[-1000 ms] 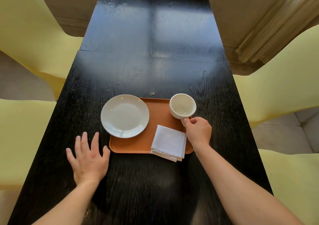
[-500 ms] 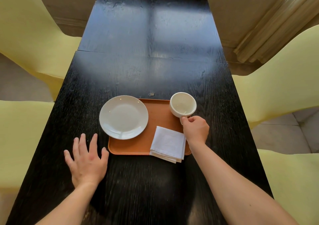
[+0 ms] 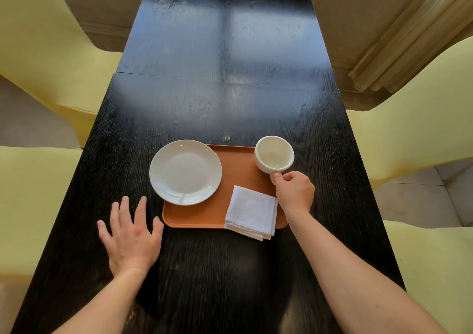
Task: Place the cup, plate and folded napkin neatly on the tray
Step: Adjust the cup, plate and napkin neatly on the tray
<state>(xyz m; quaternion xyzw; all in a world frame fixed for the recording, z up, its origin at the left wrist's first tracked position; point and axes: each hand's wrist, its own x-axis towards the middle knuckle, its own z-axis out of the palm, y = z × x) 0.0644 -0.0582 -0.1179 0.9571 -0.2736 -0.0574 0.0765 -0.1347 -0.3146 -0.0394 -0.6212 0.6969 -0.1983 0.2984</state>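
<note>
- your right hand [image 3: 294,192] is curled around the handle of the white cup [image 3: 274,154], thumb and fingers pinching it from the near side.
- the cup sits just beyond that hand, at the far right corner of the orange tray [image 3: 238,177], upright with its open mouth facing up; part of it hangs past the tray's right edge. you cannot tell from this view whether its base is resting on the tray or held slightly above it.
- the folded white napkin [image 3: 252,212] lies just to the left of your right wrist, on the near right part of the tray, turned at a slight angle; its near corner sticks out over the tray's front edge onto the black table [image 3: 230,77].
- your left hand [image 3: 131,239] is flat on the table, fingers spread, holding nothing; its thumb is just beside the tray's near left corner.
- the white plate [image 3: 185,172] is just beyond your left hand, a little to its right, lying on the left end of the tray with its left side overhanging the tray's edge above the table.
- pale yellow chairs [image 3: 422,128] stand on both sides of the table, outside both of your arms.
</note>
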